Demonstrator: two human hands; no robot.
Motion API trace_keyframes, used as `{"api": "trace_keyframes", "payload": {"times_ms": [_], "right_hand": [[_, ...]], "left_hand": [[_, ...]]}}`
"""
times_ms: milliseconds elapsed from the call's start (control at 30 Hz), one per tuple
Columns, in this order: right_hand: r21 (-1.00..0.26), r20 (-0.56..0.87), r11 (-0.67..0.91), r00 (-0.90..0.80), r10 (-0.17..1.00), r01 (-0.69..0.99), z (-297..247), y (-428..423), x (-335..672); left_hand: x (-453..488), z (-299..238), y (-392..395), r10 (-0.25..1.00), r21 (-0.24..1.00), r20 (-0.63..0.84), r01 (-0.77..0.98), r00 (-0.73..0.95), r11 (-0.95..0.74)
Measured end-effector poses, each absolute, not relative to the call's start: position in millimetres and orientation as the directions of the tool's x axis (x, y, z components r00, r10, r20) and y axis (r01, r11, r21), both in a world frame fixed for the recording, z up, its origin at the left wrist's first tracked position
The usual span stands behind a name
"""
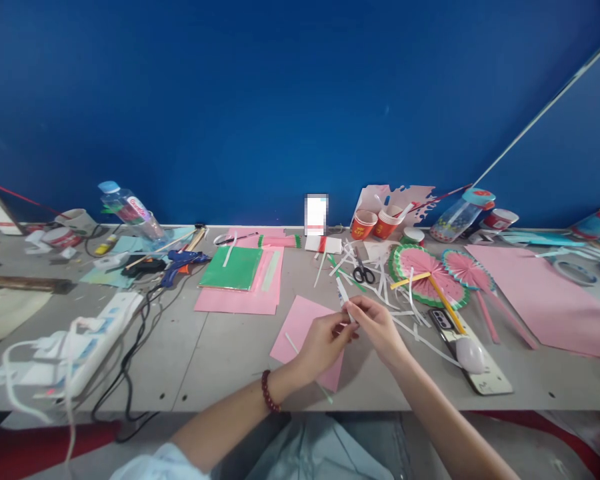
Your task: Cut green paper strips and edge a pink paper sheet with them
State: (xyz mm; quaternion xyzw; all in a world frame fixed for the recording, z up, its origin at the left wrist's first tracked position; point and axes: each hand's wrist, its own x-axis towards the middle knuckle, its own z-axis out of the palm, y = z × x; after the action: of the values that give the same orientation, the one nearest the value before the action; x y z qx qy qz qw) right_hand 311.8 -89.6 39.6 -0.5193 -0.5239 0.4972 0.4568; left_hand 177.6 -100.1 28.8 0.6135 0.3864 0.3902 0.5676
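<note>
Just above a pink paper square (300, 323), my two hands meet at a slim white piece (342, 291) with bluish marks, its exact kind unclear. My right hand (377, 327) pinches it between thumb and fingers, with the upper end pointing up and away. Closed at its lower end is my left hand (323, 343), a dark red bead bracelet on the wrist; its fingertips are partly hidden. A narrow white strip (291, 343) lies on the pink square, left of my left hand. Beyond my hands are black-handled scissors (364, 274) among loose white paper strips (383, 290).
Pink-and-green paper fans (420, 273) and a phone (490, 373) with a white mouse (470, 355) lie right. Red paper cups (364, 225) stand behind. On the left are a green paper pack (230, 268), a blue glue gun (177, 267) and a corded power strip (103, 340).
</note>
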Motion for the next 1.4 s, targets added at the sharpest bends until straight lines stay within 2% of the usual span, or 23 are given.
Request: {"api": "trace_keyframes", "payload": {"times_ms": [100,233,467,633,733,867,1033,1167,1400], "right_hand": [[-0.953,0.127,0.125,-0.010,0.992,0.274,41.2,-87.6,314.9],[-0.761,0.333,0.330,-0.101,0.938,0.559,45.0,-87.5,317.5],[-0.515,0.293,0.396,-0.278,0.915,0.760,25.8,-93.6,306.8],[-0.422,0.296,0.409,-0.303,0.906,0.809,11.0,-98.8,298.5],[-0.437,0.289,0.396,-0.290,0.912,0.808,8.6,-99.9,296.0],[-0.530,0.277,0.336,-0.216,0.936,0.779,7.4,-98.1,294.0],[-0.664,0.132,0.212,-0.166,0.977,0.717,7.5,-89.7,292.1],[-0.680,0.065,0.188,-0.196,0.978,0.708,9.5,-81.2,291.5],[-0.711,0.104,0.198,-0.177,0.979,0.674,8.7,-67.8,294.3]], "left_hand": [[167.9,31.5,-91.3,0.927,0.994,0.039,0.077,0.373,-0.073],[139.3,37.5,-68.6,0.959,0.986,-0.004,0.159,0.282,-0.043],[104.2,27.4,-37.9,0.902,0.963,0.064,0.211,0.427,-0.168],[101.7,18.9,-39.4,0.888,0.899,0.120,0.331,0.443,-0.287],[99.8,16.9,-41.1,0.871,0.881,0.155,0.333,0.466,-0.335],[96.3,13.9,-41.0,0.865,0.863,0.210,0.328,0.456,-0.383],[95.2,11.1,-40.6,0.890,0.847,0.201,0.384,0.409,-0.368],[94.7,9.8,-41.2,0.904,0.837,0.206,0.411,0.375,-0.361],[95.6,6.9,-44.4,0.923,0.769,0.230,0.523,0.310,-0.367]]}}
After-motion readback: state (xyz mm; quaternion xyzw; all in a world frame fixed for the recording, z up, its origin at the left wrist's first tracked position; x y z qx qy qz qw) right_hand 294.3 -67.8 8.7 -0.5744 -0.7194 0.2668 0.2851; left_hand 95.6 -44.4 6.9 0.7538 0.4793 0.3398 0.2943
